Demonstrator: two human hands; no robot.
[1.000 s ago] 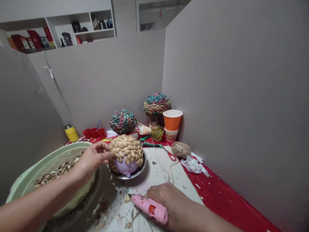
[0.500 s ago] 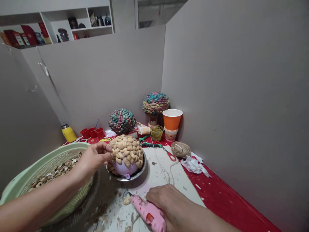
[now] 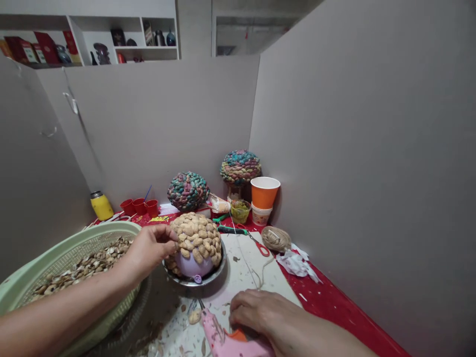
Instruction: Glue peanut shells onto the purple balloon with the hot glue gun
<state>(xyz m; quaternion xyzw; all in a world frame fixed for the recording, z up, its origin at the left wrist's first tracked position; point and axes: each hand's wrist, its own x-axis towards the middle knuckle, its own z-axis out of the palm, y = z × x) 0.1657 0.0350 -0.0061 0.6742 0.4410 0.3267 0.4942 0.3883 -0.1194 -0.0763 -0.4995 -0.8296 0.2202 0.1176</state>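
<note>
A purple balloon [image 3: 194,266] covered over its top with peanut shells [image 3: 196,233] sits in a metal bowl [image 3: 220,270]. At the left side of the shells, my left hand [image 3: 154,246] has its thumb and fingertips pinched together; whether a shell is between them is too small to tell. My right hand [image 3: 260,315] is closed around a pink glue gun [image 3: 223,337] at the bottom centre, its nozzle pointing up toward the bowl. One loose shell [image 3: 194,317] lies by the nozzle on the white board [image 3: 275,277].
A green basket [image 3: 70,235] of shells stands at the left. Behind are red cups [image 3: 139,206], two coloured shell balls [image 3: 188,191], an orange cup [image 3: 264,193], scissors [image 3: 262,249] and twine [image 3: 275,239]. Crumpled tissue [image 3: 297,264] lies on the red cloth [image 3: 334,302].
The glue gun has turned, with its body now lower and lying more sideways, and my right hand has shifted with it. My left hand stays by the shells. The whole view has tilted slightly.
</note>
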